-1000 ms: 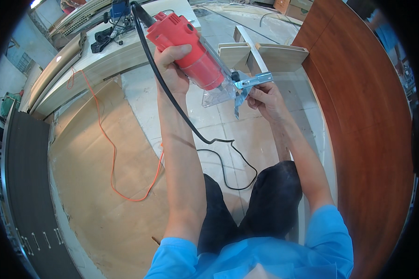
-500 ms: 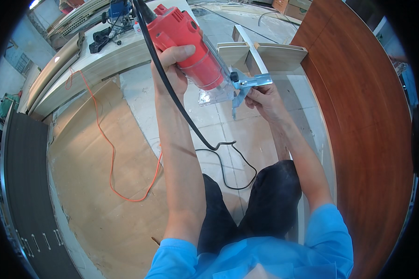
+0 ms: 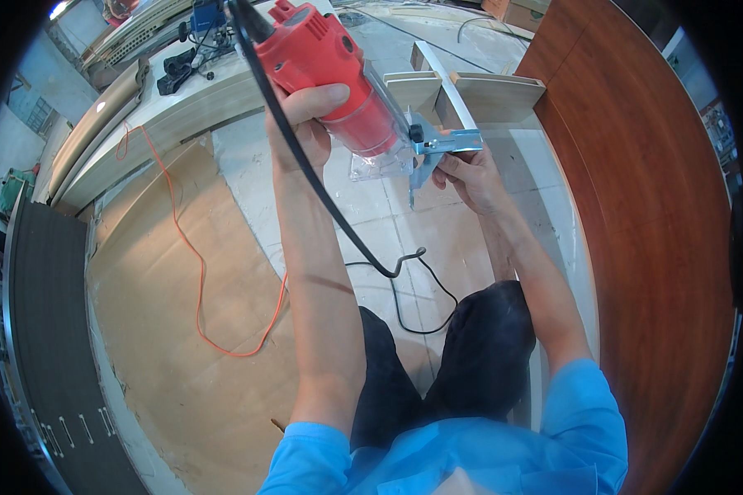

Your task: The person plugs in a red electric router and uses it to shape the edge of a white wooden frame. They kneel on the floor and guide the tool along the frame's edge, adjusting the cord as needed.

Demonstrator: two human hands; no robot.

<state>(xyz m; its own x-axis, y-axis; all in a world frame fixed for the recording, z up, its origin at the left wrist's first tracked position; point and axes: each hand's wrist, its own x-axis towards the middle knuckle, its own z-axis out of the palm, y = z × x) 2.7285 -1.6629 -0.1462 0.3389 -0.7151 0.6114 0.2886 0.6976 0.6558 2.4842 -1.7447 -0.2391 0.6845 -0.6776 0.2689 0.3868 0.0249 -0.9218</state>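
Note:
My left hand point(image 3: 305, 124) is wrapped round a red trim router point(image 3: 326, 70), which I hold up tilted in front of me. Its clear plastic base point(image 3: 380, 162) points down and toward me. A metal guide bracket point(image 3: 447, 143) is fixed to the router's side by a black knob point(image 3: 415, 133). At that bracket my right hand point(image 3: 470, 177) is closed, thumb and fingers pinching its lower part. From the router's top a black power cord point(image 3: 322, 194) hangs down past my left forearm to the floor between my knees.
On the left, an orange cord point(image 3: 198, 272) lies over brown sheeting point(image 3: 173, 305). A dark panel point(image 3: 54, 313) stands at far left, a large reddish-brown wood panel point(image 3: 636, 223) at right. Beyond my hands are a pale wooden frame point(image 3: 504, 91) and a white bench point(image 3: 169, 107) carrying tools.
The router has shifted slightly up and to the left in view. Its black cord has swung a little to the right and lower. Both hands keep their hold.

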